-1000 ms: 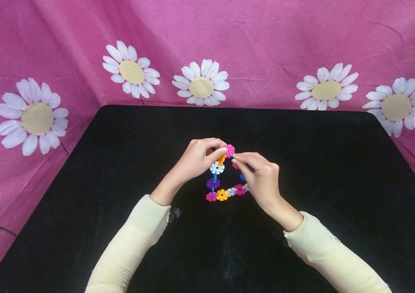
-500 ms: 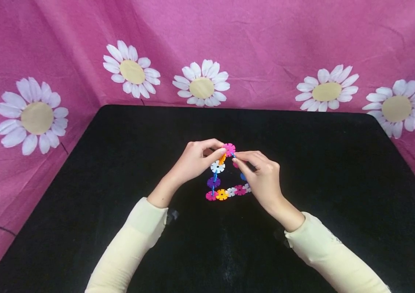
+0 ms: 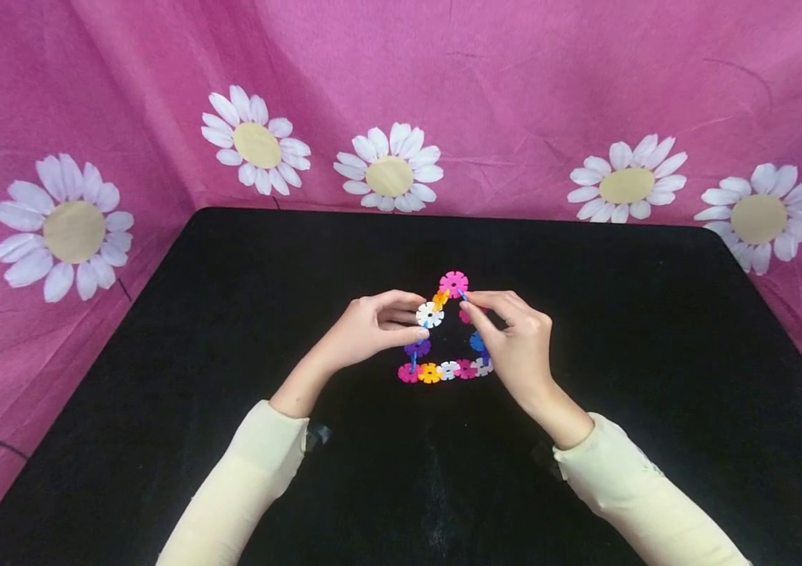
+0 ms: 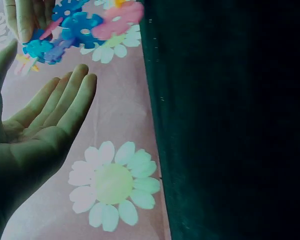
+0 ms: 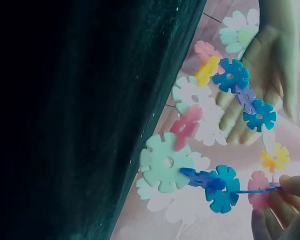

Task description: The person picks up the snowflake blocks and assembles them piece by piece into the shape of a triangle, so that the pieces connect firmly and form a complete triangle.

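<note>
A closed loop of interlocking flower-shaped plastic discs hangs upright over the black table. My right hand (image 3: pixel 524 346) pinches a blue disc, seen edge-on (image 5: pixel 272 187), between thumb and fingertips beside the pink disc (image 3: pixel 454 284) at the loop's top. My left hand (image 3: pixel 362 334) is at the loop's left side, near the white disc (image 3: pixel 430 315) and the purple disc (image 3: pixel 417 347). In the left wrist view its fingers (image 4: pixel 79 100) are extended, with nothing held. Pink, orange and white discs, including an orange disc (image 3: pixel 430 373), form the bottom row. The right hand hides part of the loop's right side.
The black table (image 3: pixel 231 259) spreads around both hands. Behind it and on the left hangs a pink cloth (image 3: pixel 500 71) printed with large white daisies. Cream sleeves (image 3: pixel 245 464) cover both forearms.
My left hand has let go near the pink and orange discs at the top and moved left and down, its fingers spreading. The right hand keeps its pinch, shifting slightly right with the loop.
</note>
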Action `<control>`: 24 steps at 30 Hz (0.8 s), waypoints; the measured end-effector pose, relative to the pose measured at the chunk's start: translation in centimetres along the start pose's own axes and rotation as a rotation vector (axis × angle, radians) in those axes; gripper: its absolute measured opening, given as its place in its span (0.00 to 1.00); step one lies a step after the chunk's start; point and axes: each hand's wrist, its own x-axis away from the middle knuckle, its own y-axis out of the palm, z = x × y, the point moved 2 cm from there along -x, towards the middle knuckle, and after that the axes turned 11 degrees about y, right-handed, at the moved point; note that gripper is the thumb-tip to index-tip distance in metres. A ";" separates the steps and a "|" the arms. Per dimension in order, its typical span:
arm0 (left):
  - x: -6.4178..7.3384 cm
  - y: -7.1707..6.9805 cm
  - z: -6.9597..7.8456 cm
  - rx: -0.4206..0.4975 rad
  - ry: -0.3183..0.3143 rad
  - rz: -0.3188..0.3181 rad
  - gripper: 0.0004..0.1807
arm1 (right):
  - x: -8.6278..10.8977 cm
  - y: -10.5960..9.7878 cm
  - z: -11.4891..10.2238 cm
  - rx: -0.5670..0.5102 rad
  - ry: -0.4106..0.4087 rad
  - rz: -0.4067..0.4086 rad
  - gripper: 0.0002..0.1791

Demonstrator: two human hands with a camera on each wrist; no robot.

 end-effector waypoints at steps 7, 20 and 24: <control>0.7 0.2 -0.7 -0.004 -0.006 -0.043 0.25 | -0.5 -0.4 0.2 0.006 0.015 0.016 0.11; 0.1 1.2 -0.9 -0.052 -0.006 0.014 0.18 | -0.6 -0.3 0.5 0.025 0.054 -0.005 0.11; 0.1 1.2 -1.0 -0.026 -0.024 0.030 0.18 | -0.6 -0.3 0.6 0.027 0.069 -0.018 0.12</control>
